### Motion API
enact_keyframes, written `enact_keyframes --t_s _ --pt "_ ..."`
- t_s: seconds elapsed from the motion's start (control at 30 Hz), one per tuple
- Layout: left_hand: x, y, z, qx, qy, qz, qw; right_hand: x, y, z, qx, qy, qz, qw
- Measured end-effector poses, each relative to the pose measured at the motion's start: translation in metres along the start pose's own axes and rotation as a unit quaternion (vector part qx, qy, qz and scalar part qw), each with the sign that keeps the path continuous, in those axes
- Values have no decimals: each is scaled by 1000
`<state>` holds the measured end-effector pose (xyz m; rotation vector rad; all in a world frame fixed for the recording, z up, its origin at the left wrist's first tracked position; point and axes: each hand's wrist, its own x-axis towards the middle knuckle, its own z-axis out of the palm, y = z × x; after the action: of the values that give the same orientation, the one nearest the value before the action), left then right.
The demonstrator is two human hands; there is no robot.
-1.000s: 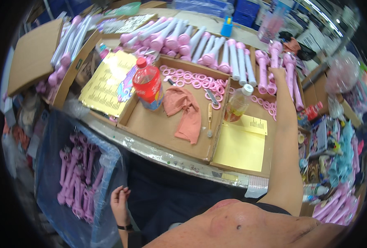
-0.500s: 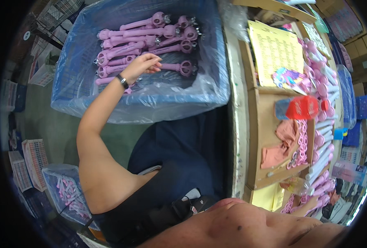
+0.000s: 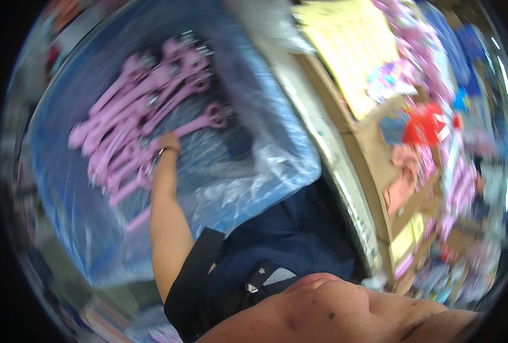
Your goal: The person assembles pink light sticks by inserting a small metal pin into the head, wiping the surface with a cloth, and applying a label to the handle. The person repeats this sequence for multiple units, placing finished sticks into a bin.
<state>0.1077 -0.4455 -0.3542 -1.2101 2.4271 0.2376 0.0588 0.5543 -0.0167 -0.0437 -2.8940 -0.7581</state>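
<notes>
The left hand (image 3: 165, 143) is reaching into the blue plastic-lined bin (image 3: 265, 166) among the pink handled pieces (image 3: 134, 108); blur is hiding its finger position. No piece is lifted yet, and the pile is remaining in the bin, left of the worktable (image 3: 328, 166).

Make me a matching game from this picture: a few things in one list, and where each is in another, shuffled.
Things:
1. pink plastic tools
2. left hand
3. red bottle cap
4. yellow sheet

Places:
A. top of the workbench, beside the crate
B. piled in the blue-lined crate
C. reaching into the pile
D. in the cardboard tray on the bench

Pairs: 1-B, 2-C, 3-D, 4-A
</notes>
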Motion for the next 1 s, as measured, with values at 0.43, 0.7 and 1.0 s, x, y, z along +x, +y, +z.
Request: enact_keyframes --t_s 0.43,0.7,1.0 --pt "7 3 -47 142 141 215 956 74 -110 -88 195 -198 2 961" --pt "-138 -40 -189 125 77 175 974 134 -189 -173 425 80 -58 900" --pt "-372 -40 -247 -379 66 187 904 204 -283 -167 300 53 -335 892"
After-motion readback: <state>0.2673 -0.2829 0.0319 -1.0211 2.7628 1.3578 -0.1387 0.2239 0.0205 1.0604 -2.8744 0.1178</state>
